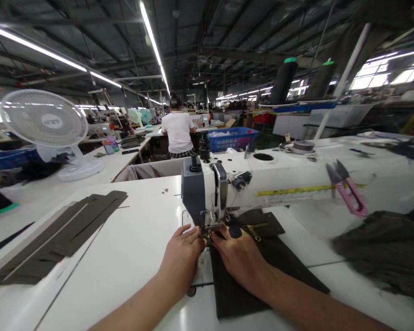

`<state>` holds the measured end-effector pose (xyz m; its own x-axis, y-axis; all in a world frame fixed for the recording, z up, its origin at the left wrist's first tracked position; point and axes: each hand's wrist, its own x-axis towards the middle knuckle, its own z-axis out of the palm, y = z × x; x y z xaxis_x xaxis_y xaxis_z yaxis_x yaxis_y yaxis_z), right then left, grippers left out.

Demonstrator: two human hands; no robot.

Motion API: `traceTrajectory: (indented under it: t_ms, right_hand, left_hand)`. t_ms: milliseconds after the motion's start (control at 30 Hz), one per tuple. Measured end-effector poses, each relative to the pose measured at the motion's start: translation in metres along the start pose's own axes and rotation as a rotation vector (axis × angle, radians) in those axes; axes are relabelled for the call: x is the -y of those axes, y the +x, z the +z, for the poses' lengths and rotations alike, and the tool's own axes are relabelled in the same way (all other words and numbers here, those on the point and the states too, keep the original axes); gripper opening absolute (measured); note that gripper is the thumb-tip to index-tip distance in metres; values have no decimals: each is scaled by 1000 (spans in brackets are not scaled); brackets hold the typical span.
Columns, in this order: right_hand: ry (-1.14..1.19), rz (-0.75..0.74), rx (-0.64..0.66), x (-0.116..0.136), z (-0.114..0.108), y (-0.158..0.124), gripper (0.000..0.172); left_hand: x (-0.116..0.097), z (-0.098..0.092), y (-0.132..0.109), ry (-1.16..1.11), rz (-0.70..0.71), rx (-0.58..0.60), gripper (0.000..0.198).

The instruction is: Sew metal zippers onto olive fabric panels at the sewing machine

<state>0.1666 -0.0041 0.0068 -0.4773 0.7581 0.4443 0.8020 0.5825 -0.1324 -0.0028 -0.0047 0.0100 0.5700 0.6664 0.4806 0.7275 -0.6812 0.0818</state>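
Note:
A white and grey sewing machine (248, 181) stands across the white table (131, 243). A dark olive fabric piece (238, 294) lies under its presser foot (210, 226). My left hand (181, 255) rests flat beside the foot, fingers stretched toward the needle, touching the fabric's left edge. My right hand (239, 257) lies on the fabric, fingers extended and pressing it down just right of the foot. Neither hand grips anything.
A stack of dark fabric strips (58, 236) lies at the left. Pink thread snips (348, 191) hang on the machine arm; a dark garment heap (386, 253) sits right. A white fan (48, 126) stands back left. A person in white (177, 133) sits beyond, near a blue basket (232, 138).

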Motion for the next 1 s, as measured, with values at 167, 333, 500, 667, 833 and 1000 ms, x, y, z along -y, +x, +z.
traceTrajectory:
  t_ms: [167, 333, 500, 667, 833, 1000]
  right_hand:
    - [0, 33, -33, 0, 4, -1, 21]
    - [41, 26, -77, -2, 7, 0, 18]
    - [143, -2, -155, -3, 9, 1, 19]
    - [203, -19, -150, -2, 7, -1, 22]
    - [172, 0, -93, -2, 8, -5, 21]
    - [130, 16, -112, -3, 11, -4, 25]
  left_hand:
    - [0, -1, 0, -13, 0, -17, 17]
    - [2, 1, 1, -29, -5, -63, 18]
    - [1, -1, 2, -29, 1, -53, 20]
    - [-1, -5, 1, -37, 37, -51, 20]
    - [-1, -4, -2, -80, 56, -85, 19]
    - [1, -4, -2, -78, 17, -57, 23]
